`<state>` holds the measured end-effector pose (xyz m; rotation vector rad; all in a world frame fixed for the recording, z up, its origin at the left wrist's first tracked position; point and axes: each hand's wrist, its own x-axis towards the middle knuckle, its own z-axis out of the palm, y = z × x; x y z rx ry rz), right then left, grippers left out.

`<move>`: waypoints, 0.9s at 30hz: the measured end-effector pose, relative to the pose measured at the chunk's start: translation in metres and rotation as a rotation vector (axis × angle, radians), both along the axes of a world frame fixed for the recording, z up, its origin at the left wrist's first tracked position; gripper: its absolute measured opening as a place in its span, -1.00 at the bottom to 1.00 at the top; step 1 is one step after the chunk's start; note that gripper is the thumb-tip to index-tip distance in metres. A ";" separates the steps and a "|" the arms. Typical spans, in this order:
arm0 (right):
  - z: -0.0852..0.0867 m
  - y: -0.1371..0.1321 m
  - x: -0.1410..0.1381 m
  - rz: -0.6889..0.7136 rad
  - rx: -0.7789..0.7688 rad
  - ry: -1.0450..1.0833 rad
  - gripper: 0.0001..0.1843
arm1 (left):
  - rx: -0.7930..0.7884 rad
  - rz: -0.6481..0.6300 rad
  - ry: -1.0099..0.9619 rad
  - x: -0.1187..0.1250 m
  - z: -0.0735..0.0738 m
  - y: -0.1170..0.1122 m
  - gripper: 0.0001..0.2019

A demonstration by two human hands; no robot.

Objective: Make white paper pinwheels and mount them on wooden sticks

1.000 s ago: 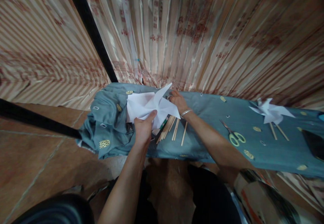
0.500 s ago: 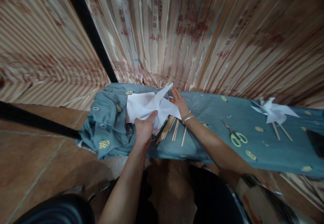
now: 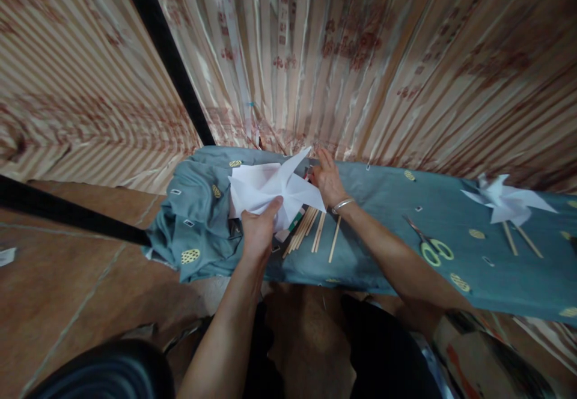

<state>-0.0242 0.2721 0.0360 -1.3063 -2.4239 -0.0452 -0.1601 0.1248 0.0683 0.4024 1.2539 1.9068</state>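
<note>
1. Our left hand (image 3: 258, 231) grips the pinwheel (image 3: 295, 188) over the paper (image 3: 241, 191), thumb pressed near its middle, probably so the folds stay down.
2. Our right hand (image 3: 328, 182) is just beyond the pinwheel's right side, some fingers bent, others raised; we cannot tell whether it pinches anything.
3. Sticks (image 3: 306, 231) lie between our hands, nearer us, likely for easy reach; scissors (image 3: 433, 249) and a second pinwheel (image 3: 507, 201) lie well right, seemingly out of the way.
4. Half a second ago, our right fingers lay straighter; our left grip is unchanged.
</note>
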 end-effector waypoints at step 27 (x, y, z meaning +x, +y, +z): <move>-0.025 0.030 0.011 -0.188 -0.280 0.600 -0.78 | 0.029 -0.015 0.038 -0.001 -0.003 -0.001 -0.65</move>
